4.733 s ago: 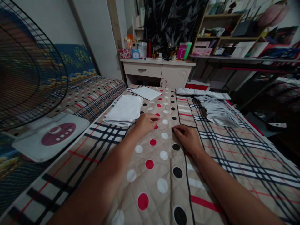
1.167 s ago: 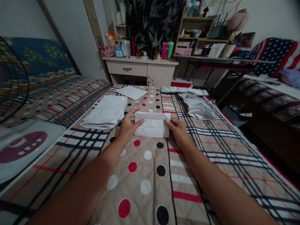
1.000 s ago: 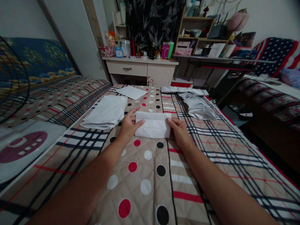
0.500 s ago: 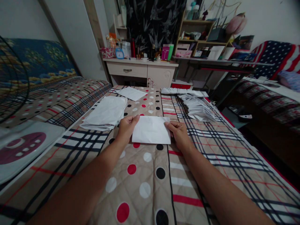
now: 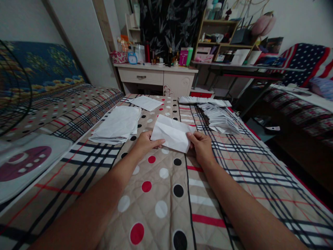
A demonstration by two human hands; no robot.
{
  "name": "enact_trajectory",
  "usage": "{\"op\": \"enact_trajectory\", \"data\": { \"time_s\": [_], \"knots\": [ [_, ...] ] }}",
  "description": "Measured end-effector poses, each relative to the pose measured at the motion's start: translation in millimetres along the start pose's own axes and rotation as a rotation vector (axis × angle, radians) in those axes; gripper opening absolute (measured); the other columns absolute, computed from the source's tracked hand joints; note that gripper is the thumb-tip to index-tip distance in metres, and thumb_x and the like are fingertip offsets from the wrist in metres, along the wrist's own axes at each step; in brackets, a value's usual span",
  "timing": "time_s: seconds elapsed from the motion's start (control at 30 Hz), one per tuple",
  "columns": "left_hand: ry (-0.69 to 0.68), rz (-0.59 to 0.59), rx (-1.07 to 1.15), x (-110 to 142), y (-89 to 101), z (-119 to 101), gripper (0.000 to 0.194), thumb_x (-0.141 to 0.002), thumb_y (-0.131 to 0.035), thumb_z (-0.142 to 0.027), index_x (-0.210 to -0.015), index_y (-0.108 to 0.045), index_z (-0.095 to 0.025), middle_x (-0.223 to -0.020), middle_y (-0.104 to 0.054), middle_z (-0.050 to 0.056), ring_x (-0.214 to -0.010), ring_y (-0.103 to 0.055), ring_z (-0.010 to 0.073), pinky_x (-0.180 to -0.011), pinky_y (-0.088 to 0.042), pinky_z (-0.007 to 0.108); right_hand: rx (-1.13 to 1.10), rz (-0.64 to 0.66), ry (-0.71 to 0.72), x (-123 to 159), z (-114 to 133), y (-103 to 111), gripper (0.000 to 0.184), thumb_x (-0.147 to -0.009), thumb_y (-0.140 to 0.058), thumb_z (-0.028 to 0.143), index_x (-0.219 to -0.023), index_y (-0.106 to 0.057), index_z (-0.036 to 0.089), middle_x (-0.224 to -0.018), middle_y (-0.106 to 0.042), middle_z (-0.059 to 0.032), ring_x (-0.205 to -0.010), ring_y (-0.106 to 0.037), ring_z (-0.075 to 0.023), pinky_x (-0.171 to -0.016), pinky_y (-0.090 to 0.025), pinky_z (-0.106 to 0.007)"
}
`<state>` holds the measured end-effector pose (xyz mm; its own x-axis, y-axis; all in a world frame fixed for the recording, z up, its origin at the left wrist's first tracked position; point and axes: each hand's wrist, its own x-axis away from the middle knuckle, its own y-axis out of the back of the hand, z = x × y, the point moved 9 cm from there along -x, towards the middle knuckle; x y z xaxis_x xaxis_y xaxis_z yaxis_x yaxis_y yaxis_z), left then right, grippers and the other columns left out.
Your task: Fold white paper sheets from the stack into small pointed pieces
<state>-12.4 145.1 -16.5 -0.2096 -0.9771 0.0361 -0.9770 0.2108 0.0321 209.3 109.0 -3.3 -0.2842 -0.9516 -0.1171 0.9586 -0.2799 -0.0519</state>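
Observation:
A folded white paper sheet (image 5: 172, 133) is lifted a little off the quilted bed cover (image 5: 161, 194), tilted with its far left corner up. My left hand (image 5: 146, 143) pinches its near left corner. My right hand (image 5: 201, 147) grips its near right corner. A stack of flat white sheets (image 5: 117, 125) lies just left of my left hand. A fanned pile of folded papers (image 5: 220, 119) lies beyond my right hand.
One loose white sheet (image 5: 146, 102) lies at the far end of the bed. A fan's white base (image 5: 23, 165) and dark grille (image 5: 13, 90) stand at left. A dresser (image 5: 156, 78) with bottles and shelves (image 5: 223, 38) are beyond the bed.
Earlier my hands lay on the bare cover; then they held a sheet flat and folded it. Now the sheet is raised off the cover and turned at an angle.

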Motion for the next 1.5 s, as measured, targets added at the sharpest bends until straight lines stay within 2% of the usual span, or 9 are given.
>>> {"op": "enact_trajectory", "data": {
  "time_s": [0.33,0.53,0.6,0.8,0.97,1.07,1.17,1.3,1.5],
  "knots": [
    [0.006,-0.063,0.106,-2.8,5.5,2.1,0.058,-0.075,-0.057,-0.071,-0.064,-0.061,-0.015,-0.049,-0.062,0.007,-0.04,-0.056,0.0151,-0.04,-0.039,0.024,-0.011,0.027,-0.018,0.3,-1.2,-2.8,0.041,-0.072,-0.074,0.041,-0.049,-0.047,0.019,-0.04,-0.044,0.0056,-0.037,-0.031,-0.0063,-0.039,-0.017,-0.023],
    [-0.079,-0.119,0.129,-3.4,12.8,-3.8,0.057,-0.072,-0.073,-0.04,-0.12,-0.058,-0.015,-0.065,-0.068,0.001,-0.045,-0.058,0.011,-0.042,-0.04,0.018,-0.117,-0.008,-0.035,-2.3,-3.6,-0.2,0.022,-0.068,-0.075,0.035,-0.075,-0.063,0.018,-0.042,-0.048,0.008,-0.036,-0.036,-0.0065,-0.038,-0.023,-0.02],
    [-0.11,-0.146,0.165,-4.0,16.5,-5.1,0.063,-0.075,-0.067,-0.03,-0.134,-0.05,-0.019,-0.079,-0.071,0.003,-0.051,-0.061,0.0111,-0.045,-0.044,0.019,-0.181,-0.045,-0.03,-3.0,-2.0,3.0,0.038,-0.066,-0.076,0.032,-0.1,-0.065,0.019,-0.042,-0.047,0.0107,-0.036,-0.037,-0.007,-0.038,-0.027,-0.019],
    [-0.384,-0.147,-0.068,-2.2,19.3,-27.0,0.061,-0.069,-0.061,-0.011,-0.129,-0.059,-0.022,-0.136,-0.056,0.011,-0.105,-0.064,0.0193,-0.075,-0.055,0.025,-0.245,-0.055,-0.104,-6.3,-10.6,5.5,0.042,-0.063,-0.074,0.028,-0.102,-0.067,0.018,-0.048,-0.055,0.0076,-0.038,-0.042,-0.008,-0.038,-0.031,-0.021],
    [-0.621,-0.068,-0.287,11.6,6.6,-52.9,0.043,-0.069,-0.074,-0.019,-0.112,-0.072,-0.023,-0.135,-0.058,0.011,-0.123,-0.055,0.0248,-0.096,-0.05,0.035,-0.25,0.029,-0.166,-6.8,-16.7,-1.5,0.024,-0.06,-0.076,0.024,-0.082,-0.071,0.017,-0.068,-0.07,-0.0011,-0.054,-0.057,-0.0121,-0.049,-0.043,-0.023],
    [-0.511,-0.07,-0.213,8.7,4.6,-46.9,0.011,-0.069,-0.077,-0.026,-0.077,-0.077,-0.019,-0.096,-0.074,0.01,-0.097,-0.067,0.0248,-0.091,-0.052,0.038,-0.26,0.056,-0.137,-6.8,-11.5,-4.0,0.023,-0.063,-0.077,0.034,-0.078,-0.07,0.018,-0.058,-0.063,0.0017,-0.044,-0.048,-0.0088,-0.042,-0.035,-0.022],
    [-0.264,-0.213,0.036,2.9,14.8,-25.7,0.026,-0.065,-0.08,-0.037,-0.077,-0.075,-0.015,-0.079,-0.075,0.008,-0.071,-0.068,0.0219,-0.069,-0.055,0.035,-0.322,0.057,-0.123,-7.2,-9.0,-4.9,0.04,-0.071,-0.069,0.058,-0.076,-0.068,0.018,-0.053,-0.056,0.0037,-0.04,-0.038,-0.0071,-0.039,-0.026,-0.021],
    [-0.054,-0.205,0.27,-0.1,11.2,-3.9,0.043,-0.054,-0.086,-0.037,-0.088,-0.075,-0.012,-0.086,-0.076,0.009,-0.07,-0.068,0.02,-0.065,-0.053,0.03,-0.237,0.053,-0.068,-7.3,-6.0,-2.8,0.055,-0.08,-0.052,0.069,-0.093,-0.071,0.018,-0.081,-0.067,-0.0035,-0.059,-0.053,-0.0117,-0.047,-0.036,-0.022],
    [-0.041,-0.222,-0.146,-4.9,16.6,5.0,0.031,-0.059,-0.081,-0.033,-0.082,-0.076,-0.012,-0.082,-0.076,0.011,-0.066,-0.066,0.0219,-0.055,-0.048,0.028,0.308,-0.139,0.496,12.3,46.4,9.2,0.028,-0.087,-0.058,0.04,-0.107,-0.067,0.022,-0.111,-0.067,-0.0084,-0.104,-0.059,-0.0233,-0.091,-0.047,-0.038]
  ]
}}
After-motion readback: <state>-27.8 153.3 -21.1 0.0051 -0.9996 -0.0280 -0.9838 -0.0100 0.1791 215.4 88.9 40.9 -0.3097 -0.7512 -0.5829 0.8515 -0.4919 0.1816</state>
